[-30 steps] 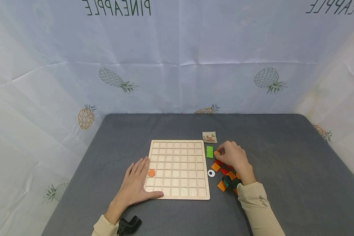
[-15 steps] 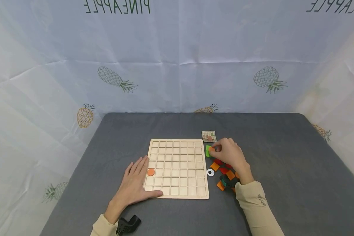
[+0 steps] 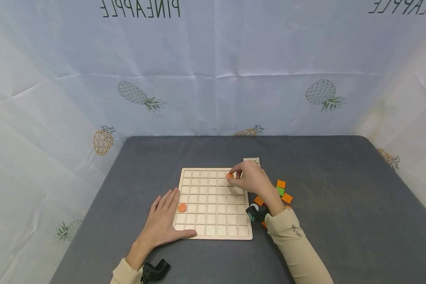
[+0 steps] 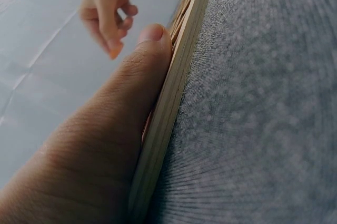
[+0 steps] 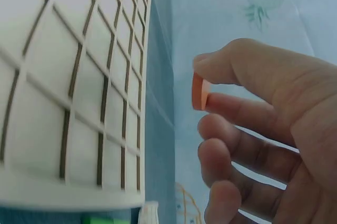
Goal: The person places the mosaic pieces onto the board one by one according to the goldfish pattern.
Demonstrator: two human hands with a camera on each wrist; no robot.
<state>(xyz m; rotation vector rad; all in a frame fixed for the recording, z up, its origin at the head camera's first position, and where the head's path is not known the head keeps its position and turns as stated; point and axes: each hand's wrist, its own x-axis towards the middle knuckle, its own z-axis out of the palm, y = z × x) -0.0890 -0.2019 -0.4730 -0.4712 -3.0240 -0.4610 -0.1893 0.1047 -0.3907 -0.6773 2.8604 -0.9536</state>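
Right hand [image 3: 250, 177] pinching an orange disc [image 3: 229, 176]

It's hovering above a pale wooden grid board [image 3: 213, 199] — outstretched left hand [image 3: 161, 221] touching its edge.

From the head, looks forward and down from high behind the board [image 3: 210, 204], far enough off to frame all of it and the curtain [image 3: 214, 59] beyond; from the left wrist, looks along the board's near edge from low and just beside it, tipped sideways, past the left hand [image 4: 95, 124]; from the right wrist, looks from close above the board's right part toward its far edge, also tipped; shares the board, curtain, right hand [image 3: 251, 177] and orange disc [image 3: 229, 176] across all three.
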